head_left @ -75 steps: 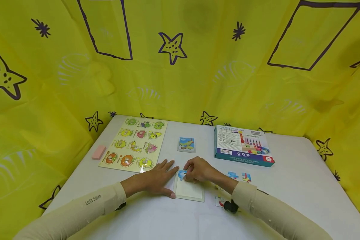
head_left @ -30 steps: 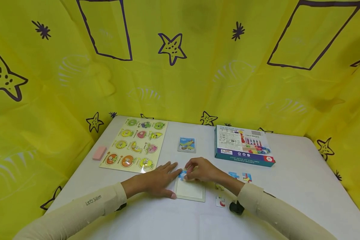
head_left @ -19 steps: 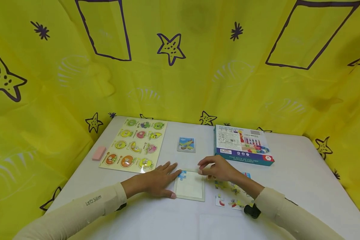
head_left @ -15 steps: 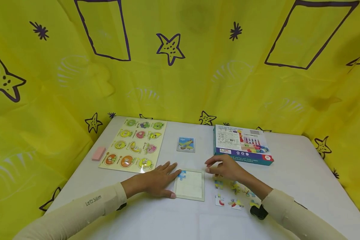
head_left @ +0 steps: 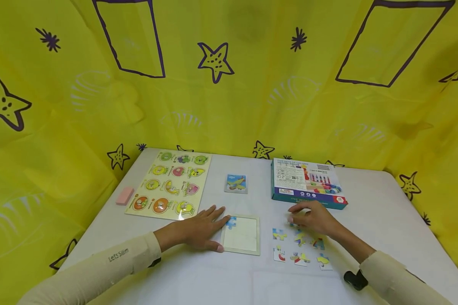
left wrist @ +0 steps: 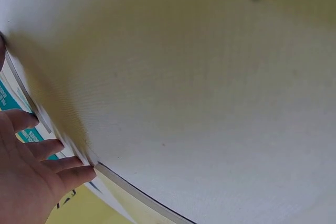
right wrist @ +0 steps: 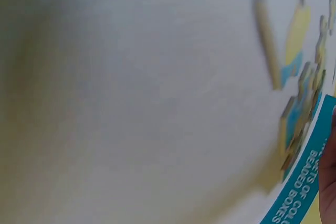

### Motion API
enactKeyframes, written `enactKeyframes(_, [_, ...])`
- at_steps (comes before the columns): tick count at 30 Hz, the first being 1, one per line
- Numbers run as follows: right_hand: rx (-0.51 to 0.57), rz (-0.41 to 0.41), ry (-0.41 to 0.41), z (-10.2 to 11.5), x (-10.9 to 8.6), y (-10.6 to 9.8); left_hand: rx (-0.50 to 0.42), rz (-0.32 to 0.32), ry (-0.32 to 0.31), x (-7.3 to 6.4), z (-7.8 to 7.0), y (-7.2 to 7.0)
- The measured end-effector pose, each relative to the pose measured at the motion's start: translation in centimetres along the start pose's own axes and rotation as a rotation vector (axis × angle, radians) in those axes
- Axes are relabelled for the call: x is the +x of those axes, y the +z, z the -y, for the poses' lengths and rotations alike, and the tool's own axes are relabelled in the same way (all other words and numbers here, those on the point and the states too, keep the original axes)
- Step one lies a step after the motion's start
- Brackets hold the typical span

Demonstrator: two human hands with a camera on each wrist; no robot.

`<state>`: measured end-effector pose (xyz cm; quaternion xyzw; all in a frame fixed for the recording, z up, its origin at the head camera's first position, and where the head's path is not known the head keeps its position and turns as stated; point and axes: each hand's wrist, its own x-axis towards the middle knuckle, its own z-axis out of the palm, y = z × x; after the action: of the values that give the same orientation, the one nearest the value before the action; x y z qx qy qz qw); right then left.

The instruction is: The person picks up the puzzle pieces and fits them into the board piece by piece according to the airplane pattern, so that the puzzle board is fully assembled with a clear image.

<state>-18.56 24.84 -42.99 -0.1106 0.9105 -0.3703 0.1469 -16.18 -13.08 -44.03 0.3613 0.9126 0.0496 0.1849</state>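
Note:
My left hand (head_left: pixel 202 228) lies with fingers spread, its index fingertip and thumb at the left edge of a shallow puzzle tray (head_left: pixel 258 237). One blue puzzle piece (head_left: pixel 231 222) sits in the tray's top left corner. In the left wrist view, the straight fingers (left wrist: pixel 50 153) touch the table side. To the right, my right hand (head_left: pixel 313 218) hovers over the loose puzzle pieces (head_left: pixel 300 238), fingers loosely bent with nothing visible between them. A blue piece (head_left: pixel 294 224) shows partly under its fingertips; contact cannot be told. Several more pieces lie below in rows.
Behind the tray lies a small finished-looking airplane picture (head_left: pixel 236 184). A fruit puzzle board (head_left: pixel 204 182) is at left, beside a pink block (head_left: pixel 124 195). A beaded-toy box (head_left: pixel 309 182) stands behind my right hand. A yellow curtain (head_left: pixel 221 106) hangs past the table's far edge.
My right hand has let go of the blue piece in the tray's corner and moved right, to above the loose pieces. My left hand has stayed at the tray.

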Motion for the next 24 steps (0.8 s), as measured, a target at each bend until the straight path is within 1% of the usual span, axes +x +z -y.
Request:
enactKeyframes(5, [-0.053, -0.043, 0.039, -1.1, -0.5, -0.3, -0.004, 0.002, -0.003, 0.1, 0.0, 0.0])
enactKeyframes(9, [-0.084, -0.068, 0.037, -1.6, -0.6, -0.4, -0.009, 0.009, -0.013, 0.0, -0.1, -0.1])
enactKeyframes(12, [-0.093, -0.067, 0.036, -1.8, -0.7, -0.4, -0.015, 0.01, -0.015, 0.0, -0.1, -0.2])
enactKeyframes(15, [-0.102, -0.071, 0.053, -1.9, -0.7, -0.4, -0.02, 0.007, -0.013, 0.0, -0.2, -0.3])
enactKeyframes(24, [-0.153, -0.072, 0.042, -1.8, -0.7, -0.1, -0.017, 0.008, -0.016, 0.0, -0.3, -0.3])
